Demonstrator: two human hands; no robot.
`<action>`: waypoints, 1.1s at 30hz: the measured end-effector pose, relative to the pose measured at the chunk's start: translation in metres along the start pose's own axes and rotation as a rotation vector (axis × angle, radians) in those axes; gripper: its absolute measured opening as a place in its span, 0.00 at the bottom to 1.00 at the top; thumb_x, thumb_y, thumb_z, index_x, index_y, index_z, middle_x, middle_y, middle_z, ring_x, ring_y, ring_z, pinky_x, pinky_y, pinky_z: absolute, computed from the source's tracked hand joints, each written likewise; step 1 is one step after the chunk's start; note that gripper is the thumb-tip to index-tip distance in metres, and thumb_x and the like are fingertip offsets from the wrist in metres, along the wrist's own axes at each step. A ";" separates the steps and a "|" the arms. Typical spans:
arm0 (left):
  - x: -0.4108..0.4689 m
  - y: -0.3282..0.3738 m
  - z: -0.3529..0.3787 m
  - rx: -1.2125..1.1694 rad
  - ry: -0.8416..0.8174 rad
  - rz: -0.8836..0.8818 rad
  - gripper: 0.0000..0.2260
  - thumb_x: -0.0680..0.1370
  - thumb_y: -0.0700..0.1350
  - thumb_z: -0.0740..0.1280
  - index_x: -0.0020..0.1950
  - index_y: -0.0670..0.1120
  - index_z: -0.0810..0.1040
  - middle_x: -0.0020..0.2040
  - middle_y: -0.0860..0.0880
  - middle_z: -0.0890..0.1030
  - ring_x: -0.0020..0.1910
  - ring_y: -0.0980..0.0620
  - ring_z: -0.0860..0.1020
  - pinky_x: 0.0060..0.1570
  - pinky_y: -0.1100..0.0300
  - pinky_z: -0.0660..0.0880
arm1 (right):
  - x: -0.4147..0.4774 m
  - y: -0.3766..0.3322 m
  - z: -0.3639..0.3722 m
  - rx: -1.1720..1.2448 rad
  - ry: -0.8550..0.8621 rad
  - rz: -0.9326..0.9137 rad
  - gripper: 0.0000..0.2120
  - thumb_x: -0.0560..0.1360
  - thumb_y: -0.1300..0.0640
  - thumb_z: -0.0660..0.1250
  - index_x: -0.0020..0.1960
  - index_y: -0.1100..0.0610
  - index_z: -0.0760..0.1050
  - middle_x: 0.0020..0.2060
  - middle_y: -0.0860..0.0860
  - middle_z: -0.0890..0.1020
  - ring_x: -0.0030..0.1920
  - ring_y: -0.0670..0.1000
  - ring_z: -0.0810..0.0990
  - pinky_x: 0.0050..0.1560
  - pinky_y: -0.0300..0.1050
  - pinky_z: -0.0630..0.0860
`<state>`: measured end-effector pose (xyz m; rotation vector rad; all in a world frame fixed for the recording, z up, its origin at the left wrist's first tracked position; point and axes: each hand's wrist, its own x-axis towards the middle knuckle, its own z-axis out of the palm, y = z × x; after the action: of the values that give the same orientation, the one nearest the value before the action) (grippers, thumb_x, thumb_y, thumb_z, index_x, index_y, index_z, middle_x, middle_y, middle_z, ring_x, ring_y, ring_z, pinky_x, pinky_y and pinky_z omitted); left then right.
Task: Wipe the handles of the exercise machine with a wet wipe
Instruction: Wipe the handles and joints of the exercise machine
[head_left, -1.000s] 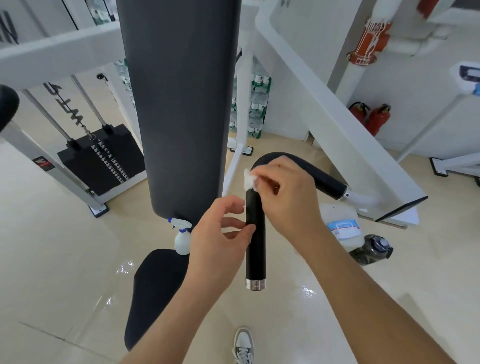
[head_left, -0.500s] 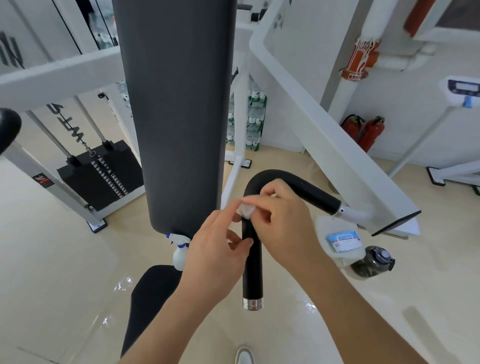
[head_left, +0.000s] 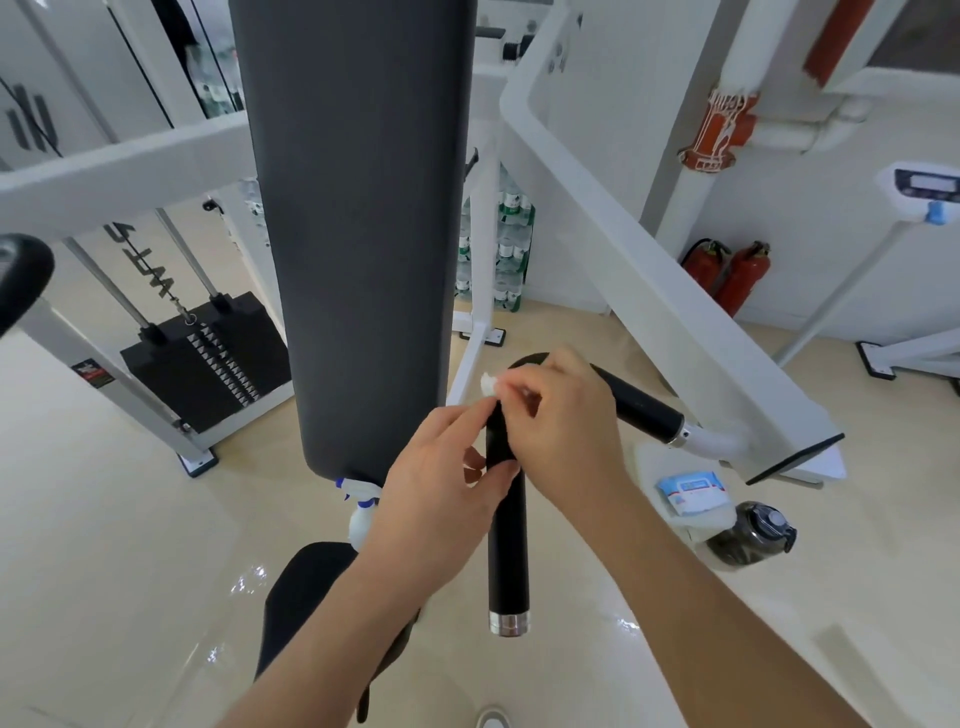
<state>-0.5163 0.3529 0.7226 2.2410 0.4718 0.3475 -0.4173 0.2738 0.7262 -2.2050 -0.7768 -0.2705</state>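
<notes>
At the bottom edge a shoe (head_left: 491, 719) shows on glossy cream tiles, beside the matte black seat pad (head_left: 306, 587). Above it, in centre frame, the handle (head_left: 508, 545) is a smooth black tube with a chrome end cap, curving up into a bend. The left hand (head_left: 441, 478) pinches its straight part between thumb and curled fingers. The right hand (head_left: 566, 431) pinches the crumpled white wet wipe (head_left: 489, 384) against the bend, higher up the tube than half a second ago. A white spray bottle (head_left: 361, 519) stands under the tall grey back pad (head_left: 358, 234). Right of centre lie a soft wipes pack (head_left: 691, 491) and a dark bottle (head_left: 748, 538); a black weight stack (head_left: 208, 358) sits centre left.
</notes>
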 end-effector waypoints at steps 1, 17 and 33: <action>0.004 0.001 0.001 0.024 0.015 0.007 0.23 0.75 0.47 0.69 0.69 0.56 0.70 0.53 0.60 0.72 0.46 0.59 0.76 0.52 0.58 0.77 | 0.005 0.003 -0.001 0.001 0.007 0.014 0.05 0.74 0.61 0.69 0.41 0.59 0.82 0.36 0.50 0.72 0.33 0.49 0.72 0.35 0.38 0.65; 0.021 0.009 -0.003 0.098 -0.020 -0.006 0.24 0.72 0.47 0.72 0.67 0.57 0.72 0.52 0.61 0.71 0.46 0.60 0.75 0.52 0.58 0.77 | 0.016 0.022 -0.023 -0.102 -0.003 -0.088 0.09 0.72 0.62 0.63 0.42 0.61 0.82 0.35 0.53 0.76 0.30 0.55 0.75 0.30 0.44 0.71; 0.027 0.019 0.014 0.412 0.013 0.213 0.27 0.73 0.39 0.68 0.72 0.48 0.67 0.66 0.51 0.68 0.65 0.50 0.64 0.60 0.65 0.60 | 0.001 0.041 -0.033 -0.289 0.065 0.266 0.10 0.76 0.62 0.63 0.55 0.59 0.80 0.43 0.53 0.70 0.35 0.54 0.70 0.39 0.43 0.62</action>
<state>-0.4828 0.3434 0.7307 2.7020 0.3326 0.4037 -0.3901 0.2289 0.7246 -2.5256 -0.4217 -0.3362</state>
